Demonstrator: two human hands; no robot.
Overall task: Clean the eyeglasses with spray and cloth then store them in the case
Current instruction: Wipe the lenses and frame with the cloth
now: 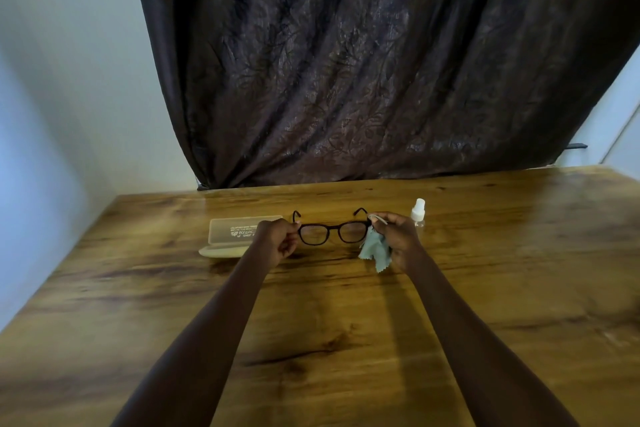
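Dark-framed eyeglasses (330, 231) are held above the wooden table (311, 322), lenses facing me and temples pointing away. My left hand (277, 242) pinches the frame's left end. My right hand (398, 236) pinches the right end together with a pale blue-green cloth (374, 251), which hangs down below the fingers. An open translucent case (232, 236) lies on the table just left of my left hand, its lid raised. A small clear spray bottle (418, 213) with a white cap stands upright just behind my right hand.
A dark brown curtain (381, 62) hangs behind the table's far edge. A pale wall (69, 80) runs along the left side. Bare wood spreads between me and the objects and off to the right.
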